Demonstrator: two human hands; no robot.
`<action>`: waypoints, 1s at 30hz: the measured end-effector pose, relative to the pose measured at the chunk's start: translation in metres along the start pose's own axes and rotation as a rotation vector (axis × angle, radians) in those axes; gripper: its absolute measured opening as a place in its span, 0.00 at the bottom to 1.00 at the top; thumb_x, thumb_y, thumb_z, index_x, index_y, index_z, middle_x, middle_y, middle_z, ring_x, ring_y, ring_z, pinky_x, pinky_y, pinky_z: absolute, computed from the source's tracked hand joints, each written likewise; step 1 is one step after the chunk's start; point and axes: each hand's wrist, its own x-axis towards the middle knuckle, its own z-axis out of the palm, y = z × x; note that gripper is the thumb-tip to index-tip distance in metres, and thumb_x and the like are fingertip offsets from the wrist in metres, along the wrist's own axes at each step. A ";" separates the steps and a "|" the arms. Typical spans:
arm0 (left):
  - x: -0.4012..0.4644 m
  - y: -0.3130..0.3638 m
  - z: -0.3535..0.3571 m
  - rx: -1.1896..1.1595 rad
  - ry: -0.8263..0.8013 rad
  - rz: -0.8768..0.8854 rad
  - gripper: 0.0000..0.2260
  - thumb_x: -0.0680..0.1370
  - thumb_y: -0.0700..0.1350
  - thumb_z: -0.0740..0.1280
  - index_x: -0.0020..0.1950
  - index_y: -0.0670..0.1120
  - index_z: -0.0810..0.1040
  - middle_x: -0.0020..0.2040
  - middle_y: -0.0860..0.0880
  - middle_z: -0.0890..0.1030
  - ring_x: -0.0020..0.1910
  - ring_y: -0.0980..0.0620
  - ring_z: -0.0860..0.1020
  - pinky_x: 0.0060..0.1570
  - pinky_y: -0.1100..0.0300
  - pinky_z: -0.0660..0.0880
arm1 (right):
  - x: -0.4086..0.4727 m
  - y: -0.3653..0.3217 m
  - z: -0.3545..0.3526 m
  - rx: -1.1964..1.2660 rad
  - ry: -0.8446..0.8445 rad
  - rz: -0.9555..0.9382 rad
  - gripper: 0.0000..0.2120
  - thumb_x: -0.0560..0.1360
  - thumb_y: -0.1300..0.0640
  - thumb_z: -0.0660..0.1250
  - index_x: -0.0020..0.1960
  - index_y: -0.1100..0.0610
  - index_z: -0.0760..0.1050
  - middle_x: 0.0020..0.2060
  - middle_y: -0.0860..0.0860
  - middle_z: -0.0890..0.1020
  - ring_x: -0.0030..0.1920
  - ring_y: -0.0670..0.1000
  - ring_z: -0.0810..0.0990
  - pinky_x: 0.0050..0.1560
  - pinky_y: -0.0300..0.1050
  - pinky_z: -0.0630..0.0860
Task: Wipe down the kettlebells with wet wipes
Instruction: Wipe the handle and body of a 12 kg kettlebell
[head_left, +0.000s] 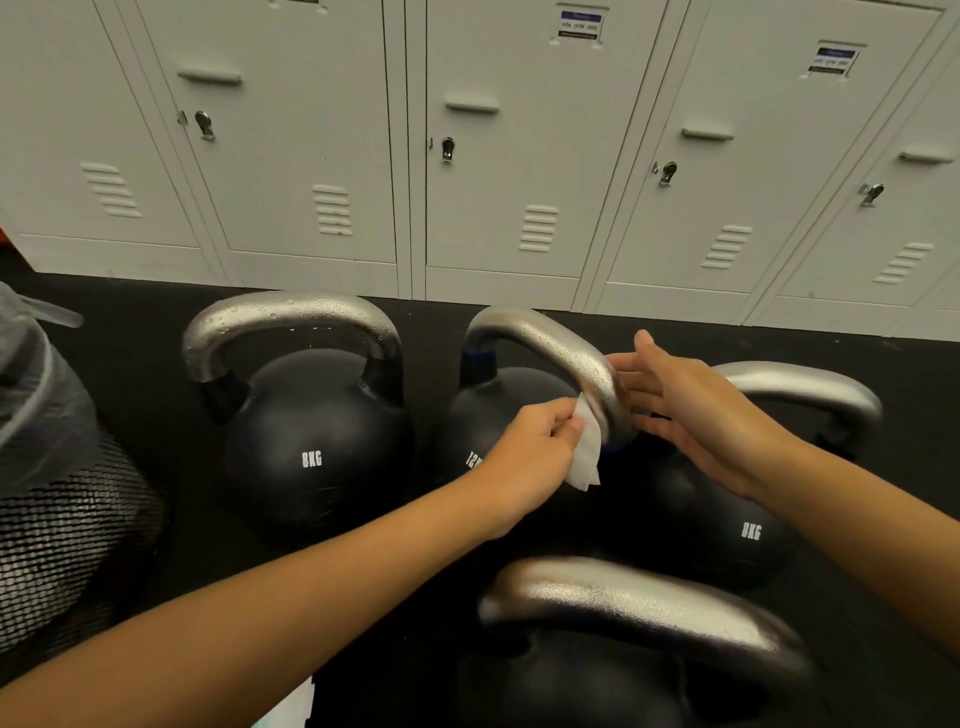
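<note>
Black gym floor (156, 332) runs under everything; closest to us is a blurry kettlebell (623, 670) with a silver handle; past it the left hand (524, 457) pinches a white wet wipe (586, 457) with its fingers against the handle of the middle kettlebell (498, 410); the right hand (691, 415) has its fingers spread flat on the other side of that handle. These bells look heavy and hard; the wet handle may be slippery, so hold its top bar; the wipe is soft and floppy. Writing says 8KG on the left kettlebell (311, 447) and right kettlebell (727, 525); the middle maybe says 12. Farthest back stand grey lockers (498, 156).
</note>
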 end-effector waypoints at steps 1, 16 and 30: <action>-0.003 0.004 -0.005 -0.033 -0.015 -0.010 0.11 0.82 0.39 0.57 0.50 0.45 0.79 0.48 0.44 0.82 0.50 0.51 0.79 0.60 0.55 0.74 | -0.002 -0.001 -0.001 -0.012 -0.004 -0.013 0.19 0.83 0.46 0.53 0.60 0.55 0.78 0.55 0.52 0.83 0.57 0.50 0.81 0.59 0.45 0.75; -0.009 0.089 -0.054 -0.008 -0.139 0.256 0.12 0.82 0.39 0.59 0.63 0.44 0.77 0.59 0.44 0.81 0.61 0.47 0.78 0.66 0.49 0.71 | -0.023 -0.038 -0.017 -0.056 -0.237 -0.402 0.21 0.70 0.56 0.70 0.63 0.53 0.77 0.51 0.53 0.85 0.52 0.51 0.84 0.55 0.42 0.80; 0.018 0.063 -0.077 0.240 0.390 0.283 0.08 0.79 0.41 0.64 0.54 0.51 0.80 0.55 0.53 0.80 0.55 0.58 0.76 0.54 0.69 0.70 | -0.009 -0.030 -0.039 -0.016 0.360 -0.485 0.05 0.76 0.55 0.68 0.41 0.51 0.76 0.45 0.54 0.84 0.49 0.56 0.85 0.52 0.53 0.81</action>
